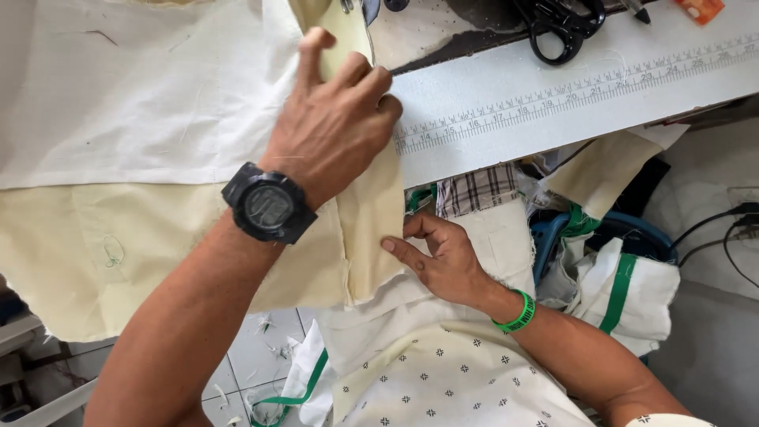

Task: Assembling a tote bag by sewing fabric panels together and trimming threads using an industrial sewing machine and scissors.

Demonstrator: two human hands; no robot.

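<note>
Cream cloth [158,237], thin and floppy, hangs off the table edge [474,150] toward 7 o'clock. Left hand [336,119] presses a folded strip flat, fingers curled over it; right hand [443,257] pinches the lower hem at 5 o'clock (best grip there). Scissors [565,28] at 1 o'clock are cut off.

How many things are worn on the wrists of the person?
2. A black digital watch is on the left wrist, over the cream fabric. A green wristband is on the right wrist, lower right.
</note>
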